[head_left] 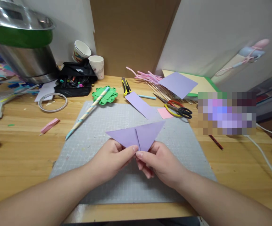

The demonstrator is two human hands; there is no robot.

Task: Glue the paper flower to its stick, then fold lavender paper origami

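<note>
A purple sheet of paper [147,133], folded into a triangle with a crease down its middle, is held above the grey cutting mat [98,185]. My left hand [118,157] pinches its lower point from the left, thumb on top. From the other side my right hand [158,160] grips the same point, its thumb close to the left thumb. Fingers under the paper are partly hidden. Beyond it lie a purple paper strip [140,105], a small pink paper square [165,113] and scissors [177,110].
At the back are a yellow utility knife [126,87], a green paper piece [108,97], a striped paper tube [86,114] and a purple square [179,84]. Left stand a roll of tape [53,110], a black pouch [75,89], paper cups [97,67] and a metal pot [32,59].
</note>
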